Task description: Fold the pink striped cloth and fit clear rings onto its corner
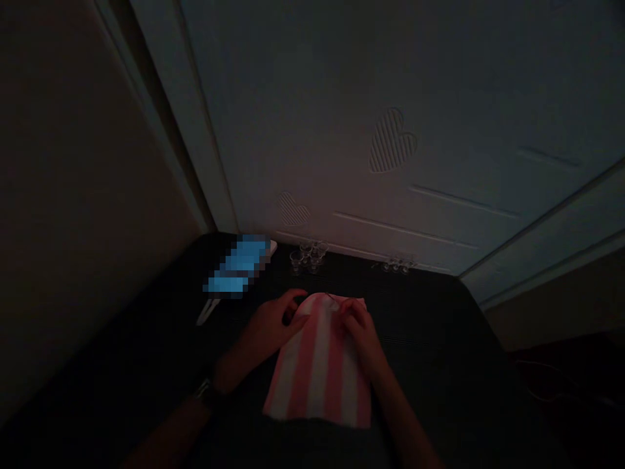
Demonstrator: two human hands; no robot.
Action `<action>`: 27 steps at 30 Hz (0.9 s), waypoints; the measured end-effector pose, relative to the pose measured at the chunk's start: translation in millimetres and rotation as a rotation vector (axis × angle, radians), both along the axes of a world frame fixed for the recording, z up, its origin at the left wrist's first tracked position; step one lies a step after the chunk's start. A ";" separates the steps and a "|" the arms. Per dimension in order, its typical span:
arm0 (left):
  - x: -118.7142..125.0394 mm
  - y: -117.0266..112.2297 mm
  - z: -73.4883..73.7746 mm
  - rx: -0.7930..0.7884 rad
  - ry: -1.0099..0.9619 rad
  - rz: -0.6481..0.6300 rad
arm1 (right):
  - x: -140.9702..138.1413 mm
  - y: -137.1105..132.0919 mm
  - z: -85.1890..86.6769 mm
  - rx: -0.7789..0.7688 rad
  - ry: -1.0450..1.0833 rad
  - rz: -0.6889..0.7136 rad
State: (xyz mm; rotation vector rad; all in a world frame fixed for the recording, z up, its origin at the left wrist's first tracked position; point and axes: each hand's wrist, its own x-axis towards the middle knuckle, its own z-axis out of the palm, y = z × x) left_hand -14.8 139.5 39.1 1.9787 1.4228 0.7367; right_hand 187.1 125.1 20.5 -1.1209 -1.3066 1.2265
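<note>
A pink-and-white striped cloth point(315, 371) lies on the dark table in front of me; in this dim light it could also be a flat bag. My left hand point(278, 319) is closed around its upper left edge, thumb on top and fingers curled behind. At the upper right, my right hand point(359, 326) has its fingers bent and pressed together on the cloth. Between the hands, near the top edge, a small pale shiny spot shows; I cannot make out what it is. A dark band with a buckle point(204, 389) circles my left wrist.
A phone with a lit, blurred screen point(239, 267) lies at the back left, a white strap point(208, 311) beside it. Several small clear glass cups point(307, 257) stand by the wall, and more small clear pieces point(398, 265) lie farther right. A pale panel with heart reliefs point(393, 141) rises behind the table point(439, 339).
</note>
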 end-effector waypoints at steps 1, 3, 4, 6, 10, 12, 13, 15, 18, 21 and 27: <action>-0.5 0.3 0.6 0.005 0.016 -0.009 | 0.8 0.6 0.2 0.002 -0.001 -0.018; -1.0 1.0 1.5 0.013 0.009 -0.020 | 1.6 1.0 1.7 0.002 -0.003 -0.041; -1.0 1.3 1.8 0.017 -0.011 -0.020 | 1.7 0.8 3.0 -0.001 -0.003 -0.042; -0.7 1.5 1.3 0.022 -0.070 -0.004 | 1.5 -0.7 6.1 -0.004 -0.003 -0.020; -0.6 0.9 -3.7 0.025 -0.177 0.071 | 0.1 -5.5 12.3 0.043 -0.044 0.073; -1.0 0.7 -6.6 0.003 -0.214 0.084 | -1.6 -7.0 14.2 0.064 -0.070 0.101; -1.3 0.7 -7.6 -0.009 -0.227 0.074 | -2.8 -7.4 14.7 0.068 -0.081 0.104; -1.4 0.7 -8.3 -0.021 -0.251 0.059 | -5.1 -7.7 14.7 0.072 -0.097 0.084; -0.5 0.3 -6.3 -0.023 -0.271 0.041 | -6.3 -7.8 12.8 0.051 -0.110 0.019; 1.0 -1.3 -2.8 -0.034 -0.256 -0.012 | -3.8 -8.8 11.0 -0.004 -0.127 -0.041; 3.7 -7.3 2.9 -0.036 -0.203 -0.196 | -2.1 -9.5 15.7 0.018 -0.128 0.042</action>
